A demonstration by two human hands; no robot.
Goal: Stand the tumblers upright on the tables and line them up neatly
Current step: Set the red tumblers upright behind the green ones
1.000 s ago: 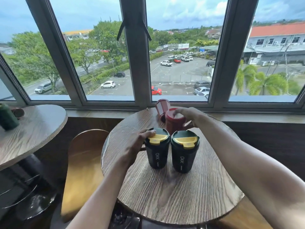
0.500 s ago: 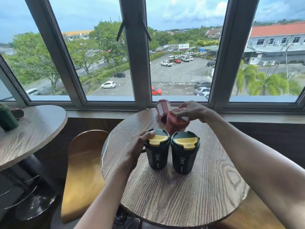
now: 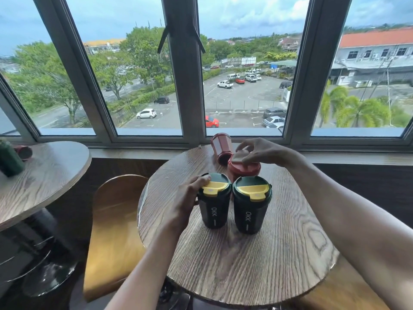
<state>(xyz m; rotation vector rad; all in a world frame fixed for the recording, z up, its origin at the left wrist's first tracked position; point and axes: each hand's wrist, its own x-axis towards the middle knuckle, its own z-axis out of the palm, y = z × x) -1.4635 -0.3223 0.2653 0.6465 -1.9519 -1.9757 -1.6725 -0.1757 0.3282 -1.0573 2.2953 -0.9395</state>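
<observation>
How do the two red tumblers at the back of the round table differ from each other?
The near red tumbler stands upright with its lid on top; the far red tumbler is upside down, mouth end on the table and leaning. The right hand rests its fingers on the near one's lid; nothing touches the far one. The near one is half hidden behind the green tumblers; the far one is in clear view. Both are the same red.
</observation>
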